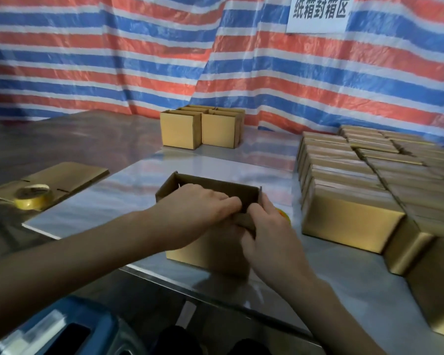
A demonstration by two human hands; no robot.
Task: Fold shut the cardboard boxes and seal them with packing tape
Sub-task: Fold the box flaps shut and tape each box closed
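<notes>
Pinching box flap (245,222): left hand (198,208), right hand (272,237), fingers (231,201) curled.

The open box (208,252) at the centre is matt brown cardboard, darker inside, on a smooth, glossy table (215,160) that mirrors the stripes behind. Across the top of the frame hangs a creased plastic sheet (113,60) with a slight sheen; the tape roll (32,197) at the left looks shiny.

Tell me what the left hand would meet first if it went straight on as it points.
Probably the fingers of the right hand, just ahead of the left hand over the open cardboard box; if it passes behind them, the box's right wall. Depth is unclear.
</notes>
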